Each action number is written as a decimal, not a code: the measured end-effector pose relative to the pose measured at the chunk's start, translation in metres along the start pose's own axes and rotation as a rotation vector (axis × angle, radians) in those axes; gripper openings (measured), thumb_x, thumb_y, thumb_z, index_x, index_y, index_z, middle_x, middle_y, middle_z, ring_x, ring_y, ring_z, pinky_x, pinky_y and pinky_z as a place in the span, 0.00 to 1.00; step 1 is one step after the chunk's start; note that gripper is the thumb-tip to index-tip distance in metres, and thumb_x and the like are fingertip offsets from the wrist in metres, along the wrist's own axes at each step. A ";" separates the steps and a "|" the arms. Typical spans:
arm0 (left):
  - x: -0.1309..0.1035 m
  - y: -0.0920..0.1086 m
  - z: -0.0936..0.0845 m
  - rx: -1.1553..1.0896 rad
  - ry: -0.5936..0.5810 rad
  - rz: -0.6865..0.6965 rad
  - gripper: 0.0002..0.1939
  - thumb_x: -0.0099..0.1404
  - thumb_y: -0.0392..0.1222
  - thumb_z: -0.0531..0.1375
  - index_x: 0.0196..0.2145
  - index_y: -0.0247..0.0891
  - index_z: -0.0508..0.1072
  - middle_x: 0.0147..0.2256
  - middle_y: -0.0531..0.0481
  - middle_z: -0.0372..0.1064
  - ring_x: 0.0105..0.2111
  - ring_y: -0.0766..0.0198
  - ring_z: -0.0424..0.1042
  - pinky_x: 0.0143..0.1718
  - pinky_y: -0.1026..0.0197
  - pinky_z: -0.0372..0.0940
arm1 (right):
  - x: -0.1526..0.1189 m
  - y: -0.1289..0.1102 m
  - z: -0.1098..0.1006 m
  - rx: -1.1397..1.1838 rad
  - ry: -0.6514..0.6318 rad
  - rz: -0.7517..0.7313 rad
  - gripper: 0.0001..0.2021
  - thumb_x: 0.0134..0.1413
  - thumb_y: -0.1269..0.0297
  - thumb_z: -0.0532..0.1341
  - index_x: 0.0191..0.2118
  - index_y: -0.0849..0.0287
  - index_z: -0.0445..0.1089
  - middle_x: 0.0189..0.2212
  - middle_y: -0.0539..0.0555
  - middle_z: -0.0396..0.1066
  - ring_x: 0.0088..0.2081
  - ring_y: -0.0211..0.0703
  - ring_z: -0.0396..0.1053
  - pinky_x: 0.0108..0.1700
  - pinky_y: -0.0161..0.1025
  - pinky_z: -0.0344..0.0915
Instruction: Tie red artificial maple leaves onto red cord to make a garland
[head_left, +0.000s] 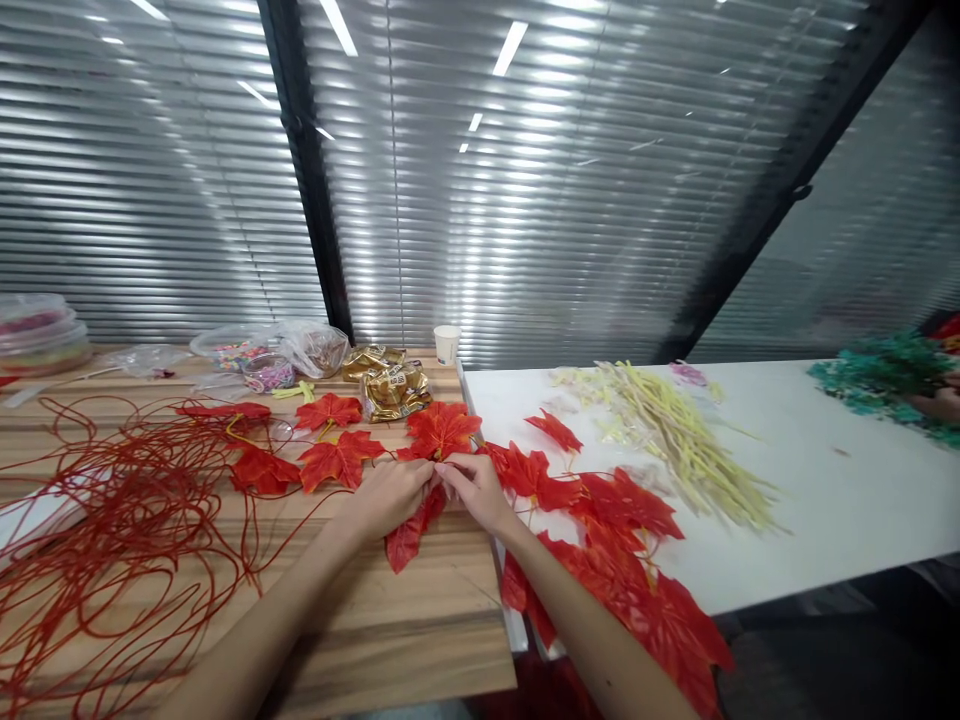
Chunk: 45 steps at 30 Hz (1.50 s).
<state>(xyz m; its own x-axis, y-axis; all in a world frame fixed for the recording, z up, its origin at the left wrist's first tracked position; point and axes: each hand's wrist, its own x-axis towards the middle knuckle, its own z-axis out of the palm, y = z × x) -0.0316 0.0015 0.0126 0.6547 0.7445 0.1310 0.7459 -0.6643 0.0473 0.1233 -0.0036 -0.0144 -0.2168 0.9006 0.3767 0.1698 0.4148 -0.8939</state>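
Red artificial maple leaves on a garland (442, 428) lie at the edge of the wooden table, and both hands meet at the stem there. My left hand (395, 492) is closed, its fingertips pinching the garland's stem just below a leaf. Opposite it, my right hand (476, 485) pinches the same spot, thumb and forefinger together. The fingers hide the exact point they grip. One leaf hangs down beneath them. More of the garland runs left across the wood, and a thick bunch of red leaves (622, 560) spills over the white table beside my right forearm.
A tangle of red cord (135, 540) covers the left of the wooden table (420, 640). Gold packets (395, 390), bags of beads (274, 372) and a paper cup (447, 344) stand behind. Yellow strips (675, 440) lie on the white table (780, 460); another person's hand (946, 402) holds green foliage.
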 end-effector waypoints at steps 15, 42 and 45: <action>0.000 0.001 0.009 -0.004 0.056 0.004 0.13 0.65 0.38 0.44 0.30 0.36 0.66 0.29 0.48 0.70 0.27 0.64 0.68 0.25 0.64 0.53 | -0.001 -0.001 -0.001 0.007 -0.004 -0.003 0.18 0.52 0.62 0.52 0.14 0.60 0.56 0.13 0.47 0.56 0.19 0.32 0.54 0.24 0.31 0.53; 0.000 0.004 0.007 0.076 0.030 0.081 0.11 0.64 0.37 0.46 0.31 0.35 0.67 0.29 0.47 0.70 0.26 0.64 0.68 0.26 0.65 0.57 | -0.003 -0.001 0.003 0.032 -0.019 -0.007 0.17 0.52 0.62 0.53 0.16 0.61 0.58 0.13 0.47 0.57 0.18 0.32 0.54 0.23 0.31 0.52; 0.000 0.004 0.007 0.078 0.014 0.078 0.11 0.63 0.37 0.46 0.31 0.34 0.67 0.31 0.46 0.70 0.27 0.64 0.69 0.26 0.64 0.58 | -0.003 0.000 0.004 0.015 -0.013 0.001 0.17 0.53 0.62 0.53 0.15 0.61 0.57 0.13 0.46 0.56 0.18 0.32 0.54 0.23 0.31 0.51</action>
<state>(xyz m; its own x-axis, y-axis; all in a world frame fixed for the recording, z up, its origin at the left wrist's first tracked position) -0.0280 -0.0008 0.0060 0.7095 0.6896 0.1449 0.7006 -0.7123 -0.0408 0.1206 -0.0070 -0.0166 -0.2295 0.8991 0.3727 0.1559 0.4119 -0.8978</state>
